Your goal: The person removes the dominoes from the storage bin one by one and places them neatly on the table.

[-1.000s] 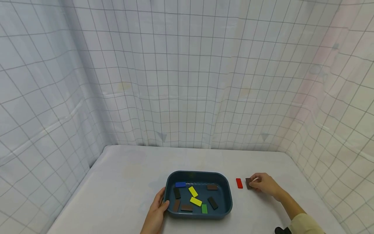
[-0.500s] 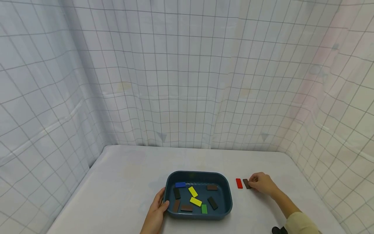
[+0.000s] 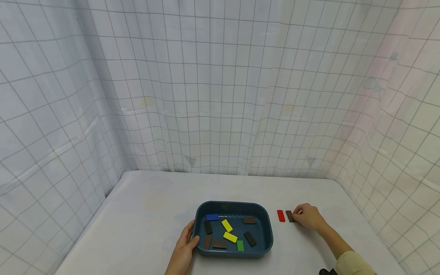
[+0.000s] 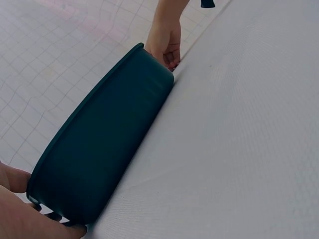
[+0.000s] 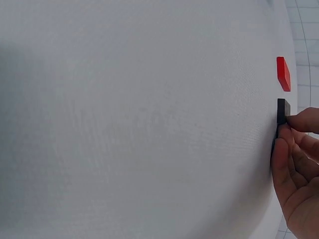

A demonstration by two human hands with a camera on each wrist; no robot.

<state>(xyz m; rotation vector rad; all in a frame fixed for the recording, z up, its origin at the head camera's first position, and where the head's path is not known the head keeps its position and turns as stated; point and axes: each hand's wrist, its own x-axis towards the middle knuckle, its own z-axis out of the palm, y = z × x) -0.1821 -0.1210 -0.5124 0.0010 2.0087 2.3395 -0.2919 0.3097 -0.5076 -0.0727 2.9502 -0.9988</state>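
- Left hand (image 3: 183, 246) holds the left end of the dark blue rectangular tray (image 3: 233, 254), thumb over the rim, other fingers outside against the wall
- Tray sits flat on the white cloth-covered table (image 3: 144, 229), roughly mid-table and near the person
- Right hand (image 3: 309, 218) is on the table right of the tray, fingers bent and drawn in narrow, fingertips touching the dark brown block (image 3: 289, 216); cannot tell if it's pinched
- Right wrist view has a dark sliver under those fingertips, can't tell if second block or shadow
- Red block (image 3: 281, 215) lies just left of the dark brown block, roughly parallel, small gap, between it and the tray
- In the tray, all apart: blue block (image 3: 212, 217) back left, black block (image 3: 208, 227) just in front of it, another black block (image 3: 250, 238) front right, yellow blocks (image 3: 230, 237) mid, green block (image 3: 240, 245) at front
- Brown blocks (image 3: 219, 244) in there too: two front left, one back right
- Pale yellow sleeve (image 3: 354, 262) on the right arm, black object (image 3: 325, 272) beside it, partly cut off
- White grid-pattern sheets (image 3: 220, 95) hang at back and both sides
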